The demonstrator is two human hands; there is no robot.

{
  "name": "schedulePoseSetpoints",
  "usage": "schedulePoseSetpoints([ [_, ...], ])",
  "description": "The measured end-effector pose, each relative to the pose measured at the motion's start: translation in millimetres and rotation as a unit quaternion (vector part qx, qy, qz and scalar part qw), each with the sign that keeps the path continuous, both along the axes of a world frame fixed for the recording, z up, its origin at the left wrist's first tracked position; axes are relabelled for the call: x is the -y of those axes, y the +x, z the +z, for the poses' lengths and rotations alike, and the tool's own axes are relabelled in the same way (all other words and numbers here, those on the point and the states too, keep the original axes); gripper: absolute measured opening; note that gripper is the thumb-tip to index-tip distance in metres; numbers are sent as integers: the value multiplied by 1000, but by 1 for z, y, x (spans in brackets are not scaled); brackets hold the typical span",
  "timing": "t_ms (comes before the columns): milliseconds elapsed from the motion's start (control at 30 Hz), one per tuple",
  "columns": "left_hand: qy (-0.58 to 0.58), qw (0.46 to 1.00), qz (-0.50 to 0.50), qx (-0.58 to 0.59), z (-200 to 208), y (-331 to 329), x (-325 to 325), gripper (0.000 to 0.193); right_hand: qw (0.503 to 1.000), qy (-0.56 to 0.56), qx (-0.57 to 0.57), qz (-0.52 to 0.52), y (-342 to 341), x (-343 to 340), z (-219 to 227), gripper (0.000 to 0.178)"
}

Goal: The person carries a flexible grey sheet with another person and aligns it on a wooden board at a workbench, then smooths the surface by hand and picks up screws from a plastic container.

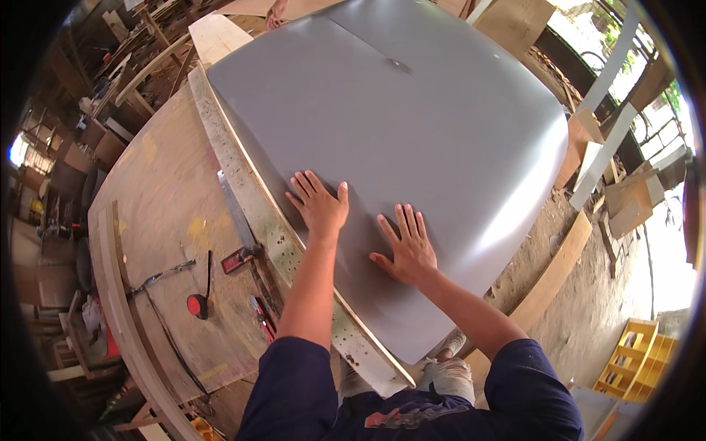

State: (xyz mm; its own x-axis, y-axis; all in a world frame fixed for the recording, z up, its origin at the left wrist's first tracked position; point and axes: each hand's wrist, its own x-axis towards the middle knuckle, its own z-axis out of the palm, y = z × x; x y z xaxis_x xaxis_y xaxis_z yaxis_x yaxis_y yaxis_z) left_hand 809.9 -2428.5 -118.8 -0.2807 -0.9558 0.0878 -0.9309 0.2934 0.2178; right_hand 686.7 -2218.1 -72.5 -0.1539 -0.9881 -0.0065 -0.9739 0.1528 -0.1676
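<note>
A large smooth grey sheet (pixel 441 140) spreads across the middle, its surface shiny at the right side. Both my hands lie on it, palms down. My left hand (pixel 321 208) rests near the sheet's left edge with fingers spread. To its right and a little nearer, my right hand (pixel 409 251) is flat, thumb pointing left. Neither hand holds anything. Along the sheet's left edge runs a long pale, spotted board (pixel 279 246). Toward the far end, the sheet carries a line and a small dark mark (pixel 399 66).
Left of the board, a worn wooden tabletop (pixel 158 191) bears a red-and-black tape measure (pixel 197 306), a red-and-black tool (pixel 240 259), a red-handled cutter (pixel 262 317) and black straps. Another person's hand (pixel 276 15) shows at the far edge. Wood offcuts and a yellow shelf unit (pixel 634 360) stand right.
</note>
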Motion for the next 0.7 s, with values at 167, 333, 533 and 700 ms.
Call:
schedulePoseSetpoints([
  [167,-20,998,47,-44,-11,-25,-54,97,1000,-4,-6,24,-2,0,-9,87],
  [333,-17,996,79,-28,-1,-19,-51,94,998,-27,10,52,0,4,-13,85],
  [533,-9,996,91,-22,-6,-20,-48,91,998,-35,12,51,-3,4,-16,84],
  [700,-15,995,92,-24,-9,-21,-31,88,999,-27,-14,42,-4,22,-20,82],
])
